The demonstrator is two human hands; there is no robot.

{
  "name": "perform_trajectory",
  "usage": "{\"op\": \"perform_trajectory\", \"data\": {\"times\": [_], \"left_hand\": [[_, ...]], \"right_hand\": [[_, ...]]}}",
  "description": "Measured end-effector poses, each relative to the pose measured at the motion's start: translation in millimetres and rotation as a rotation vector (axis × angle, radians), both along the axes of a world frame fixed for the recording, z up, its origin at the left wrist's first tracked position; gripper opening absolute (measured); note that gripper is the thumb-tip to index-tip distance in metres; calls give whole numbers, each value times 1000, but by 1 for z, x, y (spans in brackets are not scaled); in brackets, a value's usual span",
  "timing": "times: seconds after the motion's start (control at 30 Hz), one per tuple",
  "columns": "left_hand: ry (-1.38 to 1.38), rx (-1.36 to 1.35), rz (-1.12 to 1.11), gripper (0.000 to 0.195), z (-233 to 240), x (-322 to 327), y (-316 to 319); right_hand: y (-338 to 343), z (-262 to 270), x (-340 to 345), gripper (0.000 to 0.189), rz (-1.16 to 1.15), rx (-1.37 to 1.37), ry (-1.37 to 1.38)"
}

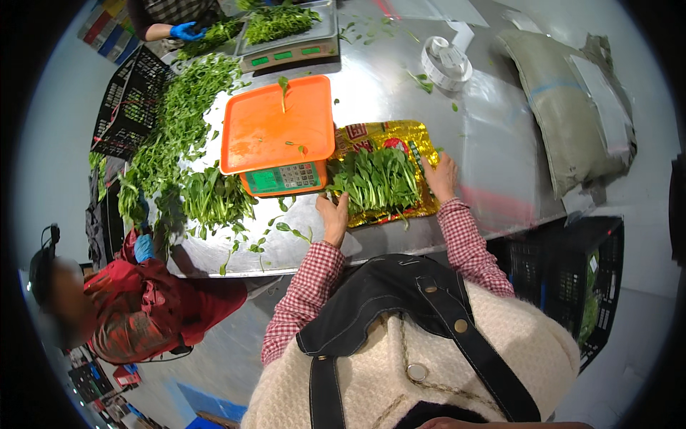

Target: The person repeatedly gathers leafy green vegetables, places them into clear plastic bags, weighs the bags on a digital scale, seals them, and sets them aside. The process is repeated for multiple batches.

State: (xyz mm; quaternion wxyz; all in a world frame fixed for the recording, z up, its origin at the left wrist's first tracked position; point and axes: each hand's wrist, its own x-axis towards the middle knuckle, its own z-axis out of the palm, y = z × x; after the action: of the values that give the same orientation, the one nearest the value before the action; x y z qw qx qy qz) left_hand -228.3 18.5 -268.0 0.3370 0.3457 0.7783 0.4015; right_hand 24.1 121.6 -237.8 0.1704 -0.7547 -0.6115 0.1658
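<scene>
Leafy greens (378, 179) lie in a neat row, stems towards me, on a gold printed plastic bag (423, 134) spread on the metal table. My left hand (333, 217) is at the near left corner of the greens, thumb and forefinger apart. At the bag's right edge rests my right hand (442, 178), its fingertips beside a dark green strip (415, 154); whether it pinches the bag is unclear. Just left of the bag stands an orange digital scale (276, 126) with a few stray leaves on its pan and a lit green display.
Loose greens (177, 118) heap along the table's left side, by a black crate (128, 102). A second scale (289, 56) holds greens at the back. Label rolls (446, 64) and a stuffed sack (557, 107) lie right. Two co-workers, one in red (155, 305), wear blue gloves.
</scene>
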Motion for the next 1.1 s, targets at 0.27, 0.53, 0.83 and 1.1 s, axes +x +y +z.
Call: {"op": "perform_trajectory", "data": {"times": [0.27,0.53,0.83,1.1], "left_hand": [[-568,8,-224,39,26,24,26],[-373,294,-421,38,125,20,74],[-219,314,-267,38,211,-171,95],[50,145,18,39,163,-276,85]], "right_hand": [[9,14,17,33,168,-214,1037],[27,131,6,26,189,63,1059],[83,130,-217,22,503,205,1268],[99,91,-318,28,826,-219,992]]}}
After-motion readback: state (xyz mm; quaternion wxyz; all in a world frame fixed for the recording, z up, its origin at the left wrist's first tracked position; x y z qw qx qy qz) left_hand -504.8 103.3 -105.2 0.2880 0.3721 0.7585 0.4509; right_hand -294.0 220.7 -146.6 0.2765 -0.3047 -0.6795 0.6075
